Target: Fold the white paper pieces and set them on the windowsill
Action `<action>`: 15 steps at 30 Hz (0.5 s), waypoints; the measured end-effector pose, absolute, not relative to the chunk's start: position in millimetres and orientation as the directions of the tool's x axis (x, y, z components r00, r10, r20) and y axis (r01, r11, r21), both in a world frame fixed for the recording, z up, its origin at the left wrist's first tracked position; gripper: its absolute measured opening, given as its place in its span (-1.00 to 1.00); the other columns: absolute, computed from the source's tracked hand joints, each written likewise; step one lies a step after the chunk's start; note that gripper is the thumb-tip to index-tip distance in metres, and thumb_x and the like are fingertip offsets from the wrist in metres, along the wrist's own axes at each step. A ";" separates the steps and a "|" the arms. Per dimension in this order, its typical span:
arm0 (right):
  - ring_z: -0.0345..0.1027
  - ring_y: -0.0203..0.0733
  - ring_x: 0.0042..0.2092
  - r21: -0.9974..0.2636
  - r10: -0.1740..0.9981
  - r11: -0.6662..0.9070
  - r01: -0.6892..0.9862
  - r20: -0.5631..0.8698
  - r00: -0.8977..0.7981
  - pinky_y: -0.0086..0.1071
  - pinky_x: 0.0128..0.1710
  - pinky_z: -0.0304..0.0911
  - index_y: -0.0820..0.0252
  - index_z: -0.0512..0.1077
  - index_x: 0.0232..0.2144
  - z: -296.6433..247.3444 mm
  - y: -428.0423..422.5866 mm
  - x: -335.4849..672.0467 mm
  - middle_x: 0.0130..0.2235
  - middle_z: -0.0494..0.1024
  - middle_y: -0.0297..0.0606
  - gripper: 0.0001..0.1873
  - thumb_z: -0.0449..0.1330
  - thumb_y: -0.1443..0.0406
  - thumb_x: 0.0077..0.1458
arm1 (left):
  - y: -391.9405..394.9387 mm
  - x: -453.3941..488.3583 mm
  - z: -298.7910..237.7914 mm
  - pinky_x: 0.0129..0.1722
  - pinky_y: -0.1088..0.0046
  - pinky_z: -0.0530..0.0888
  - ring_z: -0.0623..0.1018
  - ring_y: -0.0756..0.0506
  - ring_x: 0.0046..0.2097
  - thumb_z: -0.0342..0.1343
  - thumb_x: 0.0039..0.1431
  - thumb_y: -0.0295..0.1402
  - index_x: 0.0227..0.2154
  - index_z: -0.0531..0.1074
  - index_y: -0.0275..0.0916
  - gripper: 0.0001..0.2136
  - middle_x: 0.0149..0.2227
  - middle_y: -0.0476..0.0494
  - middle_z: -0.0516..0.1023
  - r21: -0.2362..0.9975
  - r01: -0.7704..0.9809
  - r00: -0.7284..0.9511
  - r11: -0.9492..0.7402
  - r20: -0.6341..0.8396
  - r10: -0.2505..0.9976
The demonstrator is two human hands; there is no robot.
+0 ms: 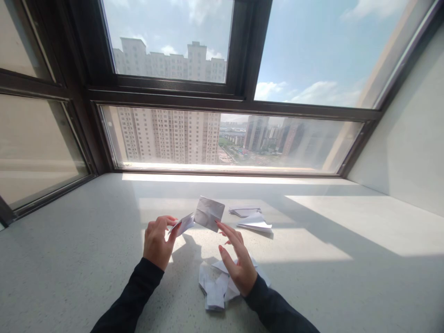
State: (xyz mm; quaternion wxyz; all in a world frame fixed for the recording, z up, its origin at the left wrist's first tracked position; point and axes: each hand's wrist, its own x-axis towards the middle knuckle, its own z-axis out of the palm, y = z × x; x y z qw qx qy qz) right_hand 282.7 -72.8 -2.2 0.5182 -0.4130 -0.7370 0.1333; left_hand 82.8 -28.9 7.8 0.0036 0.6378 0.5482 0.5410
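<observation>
Dark sleeves [129, 299]: cut off below.
Paper pile [215, 296]: partly hidden under my right hand [239, 263]; I can't count pieces.
My right hand: fingers spread, index tip at the folded paper [209, 212], contact unclear.
My left hand [159, 241]: pinching that paper above the sill [312, 286].
Two folded papers [255, 222]: beyond, rightward.
Sill: wide both sides, ending at the window frame [229, 174].

- No text, label, brand, number or sign can be read.
- Held paper [209, 213]: no legible writing.
- Loose folded papers [215, 296]: none legible either.
- Tower blocks [169, 136] outside: too small and hazy for lettering.
</observation>
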 end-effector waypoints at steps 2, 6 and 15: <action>0.15 -0.07 -0.04 -0.612 0.738 0.628 0.481 0.664 -0.119 -0.20 -0.19 0.19 0.08 0.09 0.04 -2.7 -72.5 282.6 0.02 0.25 -0.17 -0.49 -0.05 0.40 -0.01 | -29.0 83.7 9.6 -0.51 0.47 0.28 0.33 -0.03 -0.53 0.02 -0.07 -0.17 -0.55 0.26 -0.23 -0.79 -0.56 -0.01 0.38 0.773 0.511 -0.211 -0.376 0.536 0.817; 0.16 -0.08 -0.05 -0.604 0.733 0.632 0.486 0.670 -0.120 -0.19 -0.18 0.19 0.09 0.08 0.05 -2.3 -73.3 282.4 0.03 0.23 -0.15 -0.49 -0.06 0.40 -0.01 | -24.1 81.0 7.0 -0.62 0.57 0.20 0.26 0.04 -0.62 0.10 -0.18 -0.25 -0.58 0.23 -0.24 -0.81 -0.69 0.12 0.24 0.988 0.096 -0.201 -0.119 0.137 0.970; 0.21 -0.12 -0.11 -0.674 0.750 0.637 0.374 0.653 -0.100 -0.27 -0.24 0.27 0.07 0.02 0.07 -4.1 -72.0 279.9 0.06 0.12 -0.13 -0.44 0.02 0.38 -0.01 | -26.7 92.9 -0.5 -0.66 0.60 0.21 0.31 0.06 -0.64 0.06 -0.17 -0.29 -0.48 0.24 -0.22 -0.83 -0.67 0.10 0.28 0.995 -0.090 -0.081 0.041 -0.049 0.996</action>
